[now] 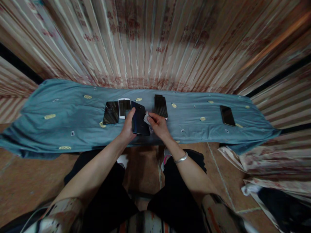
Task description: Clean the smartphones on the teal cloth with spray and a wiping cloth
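At centre of the blue cloth (73,110), near edge, the left hand (127,129) grasps a dark phone (139,121) by its left side, thumb along the edge, so the unit sits tilted up off the cloth w/ its glossy face exposed. Right hand (157,124) is pinched closed on a small pale cloth pad (147,118) (looks like a wipe; exact material cannot be told) and presses it against the phone's right edge. Holding w/ one hand steadies the unit while the other works the surface.

Other items, all lying flat on the cloth:
- Black phone (111,112), left of the held unit, screen up.
- White phone (124,107), just beside the black one, partly behind the held unit.
- Second black phone (160,106), far side of the right hand, close to it.
- Lone dark phone (227,115), well apart to the right.

Row layout keeps each unit separate and within reach. A silver bracelet (181,158) sits on the right wrist. Striped curtain (155,42) hangs behind the cloth-covered surface; tiled floor (21,181) shows near the person's legs.
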The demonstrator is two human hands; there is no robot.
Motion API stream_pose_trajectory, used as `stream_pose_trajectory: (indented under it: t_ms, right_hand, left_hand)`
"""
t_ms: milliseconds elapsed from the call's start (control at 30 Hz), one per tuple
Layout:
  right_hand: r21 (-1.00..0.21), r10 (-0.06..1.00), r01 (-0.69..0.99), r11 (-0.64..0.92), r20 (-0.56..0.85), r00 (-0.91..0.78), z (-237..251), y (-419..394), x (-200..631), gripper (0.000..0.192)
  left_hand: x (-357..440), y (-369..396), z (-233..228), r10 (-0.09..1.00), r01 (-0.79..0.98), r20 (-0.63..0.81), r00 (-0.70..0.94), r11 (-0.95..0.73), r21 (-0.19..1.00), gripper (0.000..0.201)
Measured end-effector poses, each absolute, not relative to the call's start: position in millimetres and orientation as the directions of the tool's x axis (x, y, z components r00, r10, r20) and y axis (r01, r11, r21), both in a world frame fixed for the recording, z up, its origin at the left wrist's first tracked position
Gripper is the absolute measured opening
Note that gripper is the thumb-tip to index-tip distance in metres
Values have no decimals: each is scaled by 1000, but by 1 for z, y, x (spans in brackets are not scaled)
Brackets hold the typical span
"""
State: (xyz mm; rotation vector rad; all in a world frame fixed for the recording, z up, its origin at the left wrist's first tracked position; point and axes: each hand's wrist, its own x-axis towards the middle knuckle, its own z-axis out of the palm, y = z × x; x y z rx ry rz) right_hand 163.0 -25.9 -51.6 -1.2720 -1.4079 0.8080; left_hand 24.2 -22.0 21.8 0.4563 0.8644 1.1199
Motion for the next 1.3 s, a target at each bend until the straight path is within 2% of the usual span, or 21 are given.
stream_pose_trajectory:
  t_ms: [233,600,733,833,1000,1167,1300]
  right_hand:
    - [-941,973,259,217,231,23,-43,-42,159,33]
    - [-932,980,305,195,169,-110,-22,-62,161,30]
    - [-908,975,358,217,186,-119,-18,-69,163,26]
    - [-852,959,440,283,268,-96,-16,-74,164,24]
    - [-669,873,580,464,458,-170,-18,-77,162,27]
    - [-546,817,636,545,517,-255,-15,-77,157,29]
    - [-508,801,650,565,526,-286,-5,-80,150,30]
  left_hand:
    - [16,-13,19,910,-581,-339,237,412,702,41]
    - [13,-5,20,926,-583,-338,167,369,723,51]
    - [12,-3,20,926,-579,-350,141,364,730,55]
    - [13,-2,19,933,-577,-338,127,347,740,56]
    - [16,-2,20,927,-593,-355,120,354,723,59]
    - [20,-2,21,920,-587,-370,131,373,718,59]
    - [23,-5,18,920,-578,-370,126,371,727,55]
